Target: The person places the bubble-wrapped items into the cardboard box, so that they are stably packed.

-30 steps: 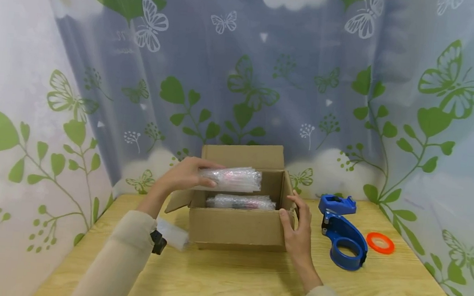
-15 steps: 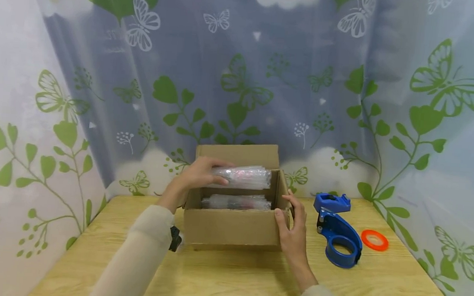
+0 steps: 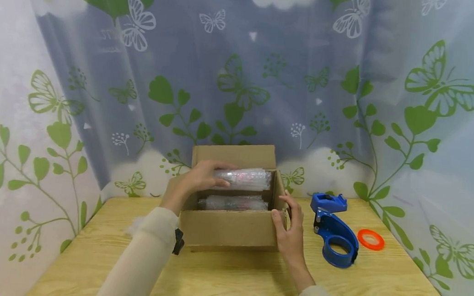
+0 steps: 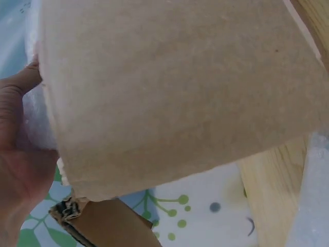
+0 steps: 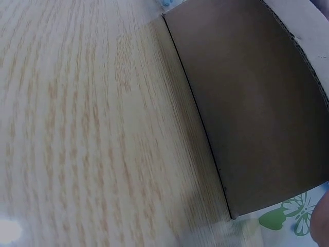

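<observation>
An open cardboard box (image 3: 227,227) stands in the middle of a wooden table (image 3: 252,282). My left hand (image 3: 202,176) grips a bubble-wrapped bundle (image 3: 247,178) just over the box's far half. A second bubble-wrapped bundle (image 3: 235,203) lies inside the box below it. My right hand (image 3: 289,225) holds the box's front right corner, thumb on the front wall and fingers on the right side. In the left wrist view a cardboard flap (image 4: 169,98) fills the frame, with my hand (image 4: 18,149) and some bubble wrap (image 4: 38,123) at its left. The right wrist view shows the box's wall (image 5: 252,108) and the tabletop (image 5: 87,123).
A blue tape dispenser (image 3: 334,230) stands right of the box, with an orange tape core (image 3: 371,239) beyond it. A patterned curtain (image 3: 242,75) hangs behind and to both sides of the table. Something white (image 3: 135,226) lies on the table behind my left sleeve.
My left hand has carried the wrapped bundle a little right and lower, over the box. The box's left flap now stands up behind my wrist. The right hand keeps its hold.
</observation>
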A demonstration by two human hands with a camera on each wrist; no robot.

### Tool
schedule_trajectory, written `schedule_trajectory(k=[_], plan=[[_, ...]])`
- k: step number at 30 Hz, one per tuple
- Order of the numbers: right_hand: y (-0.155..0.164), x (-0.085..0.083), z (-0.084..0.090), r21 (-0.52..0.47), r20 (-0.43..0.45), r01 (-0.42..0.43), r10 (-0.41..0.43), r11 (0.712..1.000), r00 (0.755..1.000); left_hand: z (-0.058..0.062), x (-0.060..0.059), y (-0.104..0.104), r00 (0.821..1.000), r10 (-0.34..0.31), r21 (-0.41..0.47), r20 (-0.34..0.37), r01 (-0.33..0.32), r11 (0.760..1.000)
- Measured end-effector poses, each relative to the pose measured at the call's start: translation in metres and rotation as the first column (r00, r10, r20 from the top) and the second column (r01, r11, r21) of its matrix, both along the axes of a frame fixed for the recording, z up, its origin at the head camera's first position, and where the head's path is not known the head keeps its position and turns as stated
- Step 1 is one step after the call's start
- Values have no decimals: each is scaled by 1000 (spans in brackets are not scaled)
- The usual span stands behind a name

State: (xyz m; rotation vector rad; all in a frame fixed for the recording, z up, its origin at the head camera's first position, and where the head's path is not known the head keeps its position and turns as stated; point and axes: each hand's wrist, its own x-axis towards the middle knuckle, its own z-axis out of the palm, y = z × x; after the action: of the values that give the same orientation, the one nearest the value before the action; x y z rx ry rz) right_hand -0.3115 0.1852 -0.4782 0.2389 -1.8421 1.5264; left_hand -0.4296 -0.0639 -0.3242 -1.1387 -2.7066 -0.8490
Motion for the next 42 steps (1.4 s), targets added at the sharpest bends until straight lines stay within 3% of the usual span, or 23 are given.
schedule_trajectory(k=[7, 11, 23, 36, 42], plan=[[-3, 2, 2, 8, 7, 0, 0, 1000, 1000, -1, 1, -8, 1000, -8, 63, -2, 9, 998], [-1, 4, 4, 4, 11, 9, -9, 1000, 1000, 1, 3, -13, 1000, 1, 59, 26, -3, 998], [1, 2, 1, 5, 11, 5, -5, 1000, 1000, 7, 7, -40, 1000, 21, 87, 1, -21, 996], [-3, 6, 7, -10, 1, -7, 7, 1000, 1000, 5, 9, -93, 995, 105, 126, -1, -104, 987], [-1, 3, 3, -2, 27, -3, 3, 1000, 1000, -4, 12, -122, 984, 178, 145, -3, -175, 974]])
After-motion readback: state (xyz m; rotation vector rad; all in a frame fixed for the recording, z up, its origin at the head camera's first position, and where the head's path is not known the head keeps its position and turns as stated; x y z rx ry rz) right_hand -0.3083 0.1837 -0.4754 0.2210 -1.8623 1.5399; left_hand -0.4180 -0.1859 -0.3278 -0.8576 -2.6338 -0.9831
